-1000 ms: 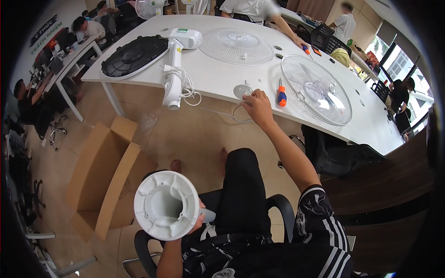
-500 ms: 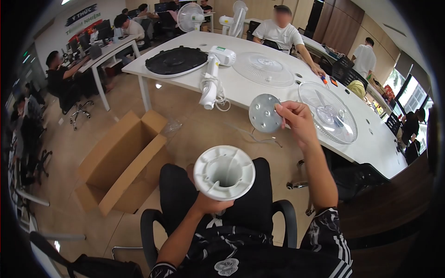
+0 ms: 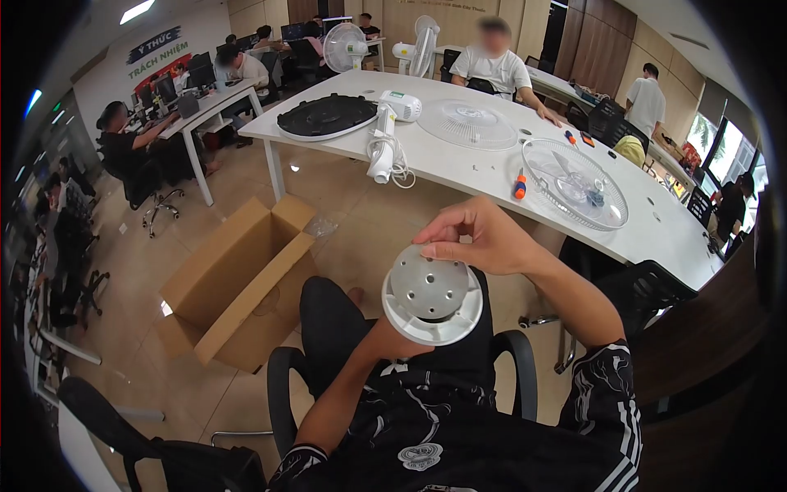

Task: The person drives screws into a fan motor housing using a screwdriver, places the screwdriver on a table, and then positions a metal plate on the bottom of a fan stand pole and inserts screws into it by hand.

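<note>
A round grey metal plate (image 3: 429, 289) with several holes lies over the wide mouth of a white plastic fan stand part (image 3: 395, 318), covering most of its opening. My right hand (image 3: 467, 238) pinches the plate's far rim between thumb and fingers. Below, my left hand (image 3: 395, 343) is wrapped around the white part and holds it upright above my lap; its fingers are mostly hidden. Whether the plate sits fully against the part's inner ribs cannot be made out.
An open cardboard box (image 3: 238, 287) stands on the floor at left. The white table (image 3: 484, 176) holds a fan motor body (image 3: 385, 139), a black-topped round base (image 3: 328, 113), clear fan grilles (image 3: 578, 184) and a screwdriver (image 3: 520, 185). A seated person (image 3: 492, 66) reaches across its far side.
My right hand has brought the metal plate left and down onto the white part's mouth. A screwdriver on the table has come into sight. The view has shifted slightly.
</note>
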Demonstrator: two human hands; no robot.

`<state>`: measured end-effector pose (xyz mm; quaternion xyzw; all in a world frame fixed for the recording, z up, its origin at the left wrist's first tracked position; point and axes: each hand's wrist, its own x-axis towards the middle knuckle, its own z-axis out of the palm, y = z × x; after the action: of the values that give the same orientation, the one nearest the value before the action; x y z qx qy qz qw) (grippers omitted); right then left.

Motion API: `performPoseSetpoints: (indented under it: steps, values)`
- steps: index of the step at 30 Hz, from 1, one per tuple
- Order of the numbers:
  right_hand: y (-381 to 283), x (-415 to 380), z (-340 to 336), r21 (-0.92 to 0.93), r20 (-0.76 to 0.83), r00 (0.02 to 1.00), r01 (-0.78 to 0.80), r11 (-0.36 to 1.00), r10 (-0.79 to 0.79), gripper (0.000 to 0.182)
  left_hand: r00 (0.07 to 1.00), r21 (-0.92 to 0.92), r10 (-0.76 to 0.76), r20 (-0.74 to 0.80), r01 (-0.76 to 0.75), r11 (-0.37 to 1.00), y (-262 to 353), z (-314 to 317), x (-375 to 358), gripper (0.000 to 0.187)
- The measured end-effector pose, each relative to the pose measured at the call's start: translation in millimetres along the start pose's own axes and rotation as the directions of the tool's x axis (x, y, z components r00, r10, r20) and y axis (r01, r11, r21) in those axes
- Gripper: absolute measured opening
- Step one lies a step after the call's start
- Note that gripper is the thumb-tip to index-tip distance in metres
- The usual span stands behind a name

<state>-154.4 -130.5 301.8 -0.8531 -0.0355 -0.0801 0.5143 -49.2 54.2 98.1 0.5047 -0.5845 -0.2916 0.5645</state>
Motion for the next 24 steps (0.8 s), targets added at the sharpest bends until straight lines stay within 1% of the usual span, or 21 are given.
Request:
performPoseSetpoints:
  steps: [2,3,4,5,6,8,9,11,12,14,15,17,18,19,20,21,22,23,24]
  values:
    - [-5.9,-0.8,0.7,-0.219,0.097,0.969,0.242,0.945,-0.225,0.018,0.986,-0.032,0.162,-0.048,-0.163,0.986,18.3,9.0,3.3,0.081]
    - [-6.4,-0.9,1.7,-0.213,0.095,0.971,0.236,0.948,-0.22,0.018,0.989,-0.087,0.137,-0.052,-0.141,0.986,19.5,9.7,4.2,0.084]
    - [-5.3,-1.2,4.3,-0.211,0.117,0.953,0.297,0.931,-0.278,0.019,0.991,-0.096,0.127,-0.049,-0.131,0.987,8.0,11.0,5.6,0.084]
    - [-3.5,-2.7,5.8,-0.206,0.139,0.933,0.355,0.912,-0.331,0.021,0.993,-0.096,0.118,-0.006,-0.118,0.988,-8.7,14.1,8.5,0.089]
    - [-0.7,-3.8,6.6,-0.198,0.137,0.938,0.341,0.919,-0.319,0.021,0.993,-0.096,0.111,0.036,-0.108,0.99,-22.0,17.5,9.6,0.094]
    - [4.8,-6.2,8.2,-0.173,0.098,0.91,0.415,0.893,-0.403,0.023,0.996,-0.133,0.089,0.02,-0.086,0.987,-21.9,17.9,9.7,0.095]
    - [4.3,-7.4,7.1,-0.167,0.095,0.915,0.404,0.9,-0.393,0.023,0.997,-0.154,0.082,0.003,-0.081,0.985,-21.3,18.3,9.7,0.096]
    - [-1.7,-10.3,4.9,-0.247,0.043,0.94,0.337,0.909,-0.337,0.025,0.997,-0.192,0.069,-0.027,-0.073,0.979,-19.1,19.2,10.0,0.097]
    - [-4.6,-13.3,2.7,-0.242,0.041,0.943,0.33,0.912,-0.33,0.025,0.997,-0.208,0.064,-0.044,-0.072,0.975,-17.6,19.7,10.2,0.098]
    - [-6.9,-21.5,-5.9,-0.29,-0.056,0.989,0.112,0.95,-0.133,0.03,0.994,-0.236,0.06,-0.089,-0.08,0.969,-13.7,21.2,10.3,0.1]
    - [-3.0,-25.5,-11.7,-0.288,-0.049,0.99,0.113,0.951,-0.132,0.03,0.992,-0.247,0.058,-0.115,-0.085,0.965,-11.3,22.0,10.4,0.1]
    - [7.6,-34.8,-23.8,-0.058,-0.058,0.996,-0.064,0.996,0.061,0.031,0.985,-0.269,0.051,-0.168,-0.095,0.958,-4.5,23.1,11.5,0.102]
    - [12.4,-37.4,-26.8,-0.056,-0.055,0.997,-0.065,0.996,0.062,0.031,0.981,-0.28,0.047,-0.189,-0.1,0.955,0.4,23.2,13.0,0.103]
    - [16.8,-40.4,-29.5,0.093,-0.023,0.988,-0.15,0.984,0.153,0.028,0.984,-0.26,0.018,-0.179,-0.065,0.964,5.8,23.1,16.8,0.108]
    - [18.6,-44.0,-31.4,0.235,0.018,0.971,-0.235,0.943,0.238,0.026,0.984,-0.263,0.018,-0.178,-0.065,0.963,12.9,24.8,15.5,0.108]
    - [8.9,-48.2,-34.3,0.216,0.02,0.962,-0.272,0.938,0.274,0.024,0.98,-0.298,-0.07,-0.185,0.012,0.954,19.3,26.9,14.8,0.106]
    - [10.2,-52.8,-36.5,0.211,0.019,0.961,-0.272,0.939,0.275,0.024,0.97,-0.333,-0.155,-0.189,0.085,0.939,22.3,28.7,14.3,0.104]
    - [14.0,-58.5,-38.2,0.266,-0.054,0.961,-0.246,0.932,0.27,0.024,0.97,-0.334,-0.149,-0.191,0.079,0.939,21.9,30.3,13.5,0.104]
    - [16.6,-62.8,-38.7,0.319,-0.127,0.956,-0.214,0.923,0.266,0.024,0.968,-0.253,-0.064,-0.243,0.0,0.967,20.1,31.9,12.3,0.101]
